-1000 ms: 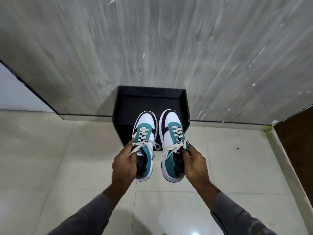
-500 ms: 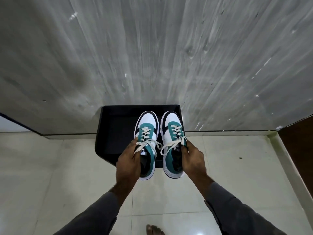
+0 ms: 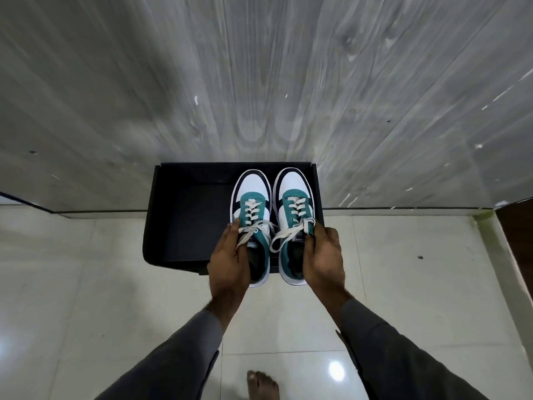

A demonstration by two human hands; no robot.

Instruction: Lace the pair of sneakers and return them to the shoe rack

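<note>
I hold a pair of teal, white and black sneakers with tied cream laces, toes pointing away from me. My left hand (image 3: 229,258) grips the left sneaker (image 3: 251,206) at its collar. My right hand (image 3: 321,256) grips the right sneaker (image 3: 294,202) the same way. Both shoes hang over the right half of a black open-topped shoe rack box (image 3: 184,223) that stands on the floor against the wall. Their heels stick out past the box's front edge. Whether the soles touch the box I cannot tell.
A grey wood-grain wall (image 3: 259,82) rises right behind the box. Glossy pale floor tiles (image 3: 86,284) spread around it. A dark brown door or panel (image 3: 519,226) is at the far right. My bare foot (image 3: 262,385) shows at the bottom.
I have stepped closer to the wall; the box and shoes now look larger. Both sneakers have moved forward over the right side of the box. My foot has come into view.
</note>
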